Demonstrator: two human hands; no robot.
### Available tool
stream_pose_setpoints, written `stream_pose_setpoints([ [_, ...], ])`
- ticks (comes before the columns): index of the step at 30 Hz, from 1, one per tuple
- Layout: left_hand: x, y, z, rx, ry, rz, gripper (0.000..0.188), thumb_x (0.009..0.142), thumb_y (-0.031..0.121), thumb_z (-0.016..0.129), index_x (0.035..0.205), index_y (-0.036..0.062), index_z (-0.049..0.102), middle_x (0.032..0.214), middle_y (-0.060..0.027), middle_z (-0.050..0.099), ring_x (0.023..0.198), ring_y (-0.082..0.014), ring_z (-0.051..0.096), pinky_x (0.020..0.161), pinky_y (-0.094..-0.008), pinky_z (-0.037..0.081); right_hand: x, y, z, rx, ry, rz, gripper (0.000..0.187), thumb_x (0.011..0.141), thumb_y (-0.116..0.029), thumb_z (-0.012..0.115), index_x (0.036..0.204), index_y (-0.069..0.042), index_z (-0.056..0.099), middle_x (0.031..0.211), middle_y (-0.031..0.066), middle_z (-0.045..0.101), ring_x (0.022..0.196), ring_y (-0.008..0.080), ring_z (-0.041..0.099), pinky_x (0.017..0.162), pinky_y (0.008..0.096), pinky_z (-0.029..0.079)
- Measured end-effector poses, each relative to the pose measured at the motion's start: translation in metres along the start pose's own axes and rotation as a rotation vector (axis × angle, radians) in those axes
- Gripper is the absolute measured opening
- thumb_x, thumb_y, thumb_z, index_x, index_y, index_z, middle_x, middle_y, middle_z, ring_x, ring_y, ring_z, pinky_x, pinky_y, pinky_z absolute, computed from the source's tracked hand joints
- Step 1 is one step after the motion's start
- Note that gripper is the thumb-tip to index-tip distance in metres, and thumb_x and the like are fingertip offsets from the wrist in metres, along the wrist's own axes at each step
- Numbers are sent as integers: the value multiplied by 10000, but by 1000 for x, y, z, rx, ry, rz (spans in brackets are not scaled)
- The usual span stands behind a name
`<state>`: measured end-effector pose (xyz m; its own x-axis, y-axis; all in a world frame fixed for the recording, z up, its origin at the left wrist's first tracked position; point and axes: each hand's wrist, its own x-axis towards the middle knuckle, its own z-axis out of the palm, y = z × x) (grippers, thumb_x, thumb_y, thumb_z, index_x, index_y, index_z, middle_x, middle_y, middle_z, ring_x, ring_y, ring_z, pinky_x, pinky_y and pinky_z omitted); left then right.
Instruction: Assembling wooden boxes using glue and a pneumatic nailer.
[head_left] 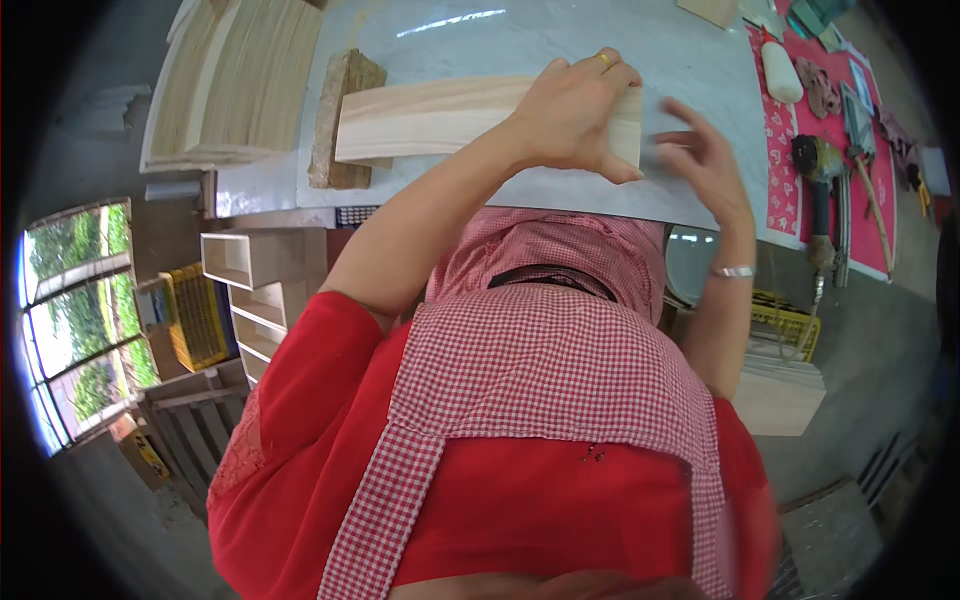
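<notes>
A pale wooden board (430, 118) lies lengthwise near the front edge of the grey worktable. My left hand (578, 112), with a ring on one finger, is closed over the board near its right end, fingers at the far edge and thumb at the near edge. The board's left end is at a rough, thick wooden block (343, 120); whether it touches the block I cannot tell. My right hand (706, 165) is just right of the board's end, apart from it. Its fingers are spread, slightly blurred, with nothing seen in them.
A stack of pale boards (240, 85) stands at the far left. On a pink patterned cloth (785, 180) to the right lie a white bottle (780, 72), rags and several tools. Wooden box shelves (245, 260) and a yellow crate (195, 315) stand below left.
</notes>
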<state>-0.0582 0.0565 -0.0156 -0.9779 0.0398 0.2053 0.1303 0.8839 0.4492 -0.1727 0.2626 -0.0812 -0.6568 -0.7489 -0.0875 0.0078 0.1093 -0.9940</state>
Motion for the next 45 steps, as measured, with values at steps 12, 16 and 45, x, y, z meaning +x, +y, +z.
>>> stream_pose_setpoints([
  [12, 0, 2, -4, 13, -95, -52, 830, 567, 455, 840, 1219, 26, 559, 1152, -103, 571, 1053, -271, 583, 873, -392, 404, -87, 48, -218, -1429, 489, 82, 687, 792, -418, 755, 1272, 32, 555, 1154, 326, 615, 1066, 455, 610, 925, 470, 475],
  [16, 3, 4, 0, 51, -48, 4, 844, 563, 467, 843, 1218, 16, 561, 1157, -112, 570, 1056, -270, 584, 881, -391, 398, -72, 42, -226, -1460, 587, -77, 542, 785, -327, 752, 1160, 36, 605, 969, 274, 675, 907, 395, 673, 800, 436, 521],
  [45, -2, -5, 8, 65, 33, 96, 752, 563, 392, 876, 1134, 2, 579, 1120, -154, 578, 1098, -289, 559, 893, -413, 406, -61, -194, -5, -1038, -152, 55, 442, 808, -111, 804, 1175, 23, 596, 1064, 92, 710, 918, 152, 667, 817, 307, 534],
])
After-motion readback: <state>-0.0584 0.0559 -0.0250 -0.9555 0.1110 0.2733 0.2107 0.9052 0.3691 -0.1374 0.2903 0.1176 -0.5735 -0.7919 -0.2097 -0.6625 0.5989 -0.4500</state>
